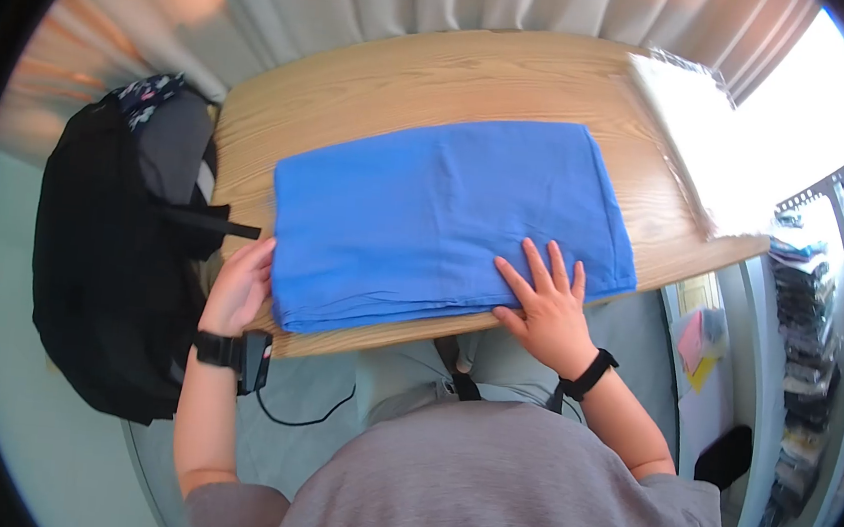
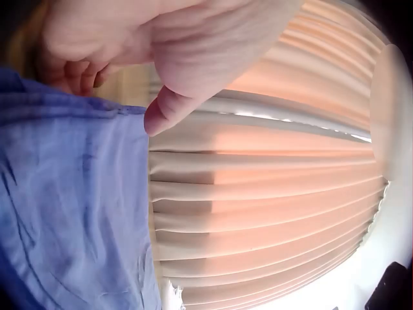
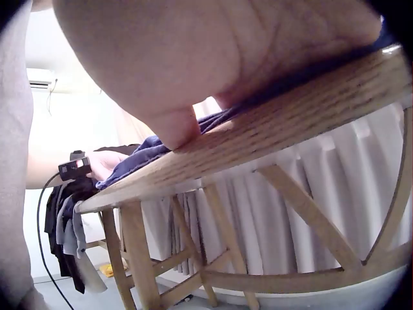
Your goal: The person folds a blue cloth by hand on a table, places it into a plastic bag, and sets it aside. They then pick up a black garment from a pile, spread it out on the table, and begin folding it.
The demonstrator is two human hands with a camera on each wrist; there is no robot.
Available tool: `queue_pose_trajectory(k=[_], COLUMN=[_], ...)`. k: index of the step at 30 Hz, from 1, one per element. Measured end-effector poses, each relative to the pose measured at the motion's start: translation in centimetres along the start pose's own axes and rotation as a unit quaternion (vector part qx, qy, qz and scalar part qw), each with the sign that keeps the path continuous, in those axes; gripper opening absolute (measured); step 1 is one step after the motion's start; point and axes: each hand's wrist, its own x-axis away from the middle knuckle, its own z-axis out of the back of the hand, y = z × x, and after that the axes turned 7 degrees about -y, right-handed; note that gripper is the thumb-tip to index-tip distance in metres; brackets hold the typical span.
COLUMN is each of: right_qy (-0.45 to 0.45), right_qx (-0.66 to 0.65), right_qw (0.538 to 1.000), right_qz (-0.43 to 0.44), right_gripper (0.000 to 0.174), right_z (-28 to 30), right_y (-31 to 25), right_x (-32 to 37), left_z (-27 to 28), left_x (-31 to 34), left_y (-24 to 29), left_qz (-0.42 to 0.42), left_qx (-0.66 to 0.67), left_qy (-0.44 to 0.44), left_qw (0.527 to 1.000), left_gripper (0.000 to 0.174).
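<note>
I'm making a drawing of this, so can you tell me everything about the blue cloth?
The blue cloth looks like soft, plain fabric. It is folded into a wide, flat rectangle, with layers showing along its near edge and little wrinkles on top. It lies a bit slanted on the wooden table, its near right corner at the table's edge. The right hand rests on it near that corner, fingers spread; the left hand is at its left edge.

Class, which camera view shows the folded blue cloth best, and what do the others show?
The head view: the blue cloth lies almost fully visible on the table, four corners included. The left wrist view gives one end, cut off by the frame; the right wrist view only narrow, partly hidden strips along the table edge.
</note>
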Motion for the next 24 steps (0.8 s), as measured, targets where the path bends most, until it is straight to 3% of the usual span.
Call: queue_pose_trajectory(k=[5,8,9,11,13,15,16,17,19,24], right_qy=[0.006,0.007,0.0,-0.002,-0.024,-0.02,-0.025,-0.029,-0.03,-0.031], right_qx=[0.006,0.013,0.011,0.01,0.006,0.005,0.005,0.004,-0.001,-0.004], right_qw=[1.0,1.0,1.0,1.0,1.0,0.999,0.999,0.999,0.999,0.999], right_qz=[0.0,-0.002,0.0,0.002,0.018,0.029,0.024,0.021,0.026,0.019], right_gripper=[0.058,0.057,0.057,0.057,0.058,0.059,0.059,0.059,0.059,0.059], right_z=[-0.1,0.0,0.0,0.3,0.7,0.8,0.8,0.8,1.0,0.9], right_y=[-0.2,-0.3,-0.3,-0.2,0.0,-0.1,-0.1,-0.2,-0.3,-0.5], right_x=[0.0,0.2,0.3,0.4,0.9,1.0,1.0,0.9,0.9,0.9], left_z=[-2.4,-3.4,-3.7,-4.2,-2.6,-1.0,0.1,0.6,1.5,2.1], left_x=[0.1,-0.1,0.5,2.2,2.3,2.6,2.3,1.9,0.3,-4.9], left_y=[1.2,0.3,0.5,1.1,0.8,1.6,1.8,2.4,4.4,6.0], left_qz=[0.043,-0.041,-0.044,-0.024,-0.01,0.132,0.062,0.056,-0.047,0.013], left_qx=[0.007,-0.178,-0.178,-0.051,-0.079,-0.319,-0.309,-0.309,-0.218,-0.193], left_qy=[-0.04,-0.023,-0.024,-0.057,-0.049,0.032,0.041,0.049,0.084,0.087], left_qw=[0.998,0.983,0.983,0.997,0.996,0.938,0.948,0.948,0.971,0.977], left_gripper=[0.041,0.041,0.041,0.041,0.038,0.035,0.032,0.032,0.03,0.03])
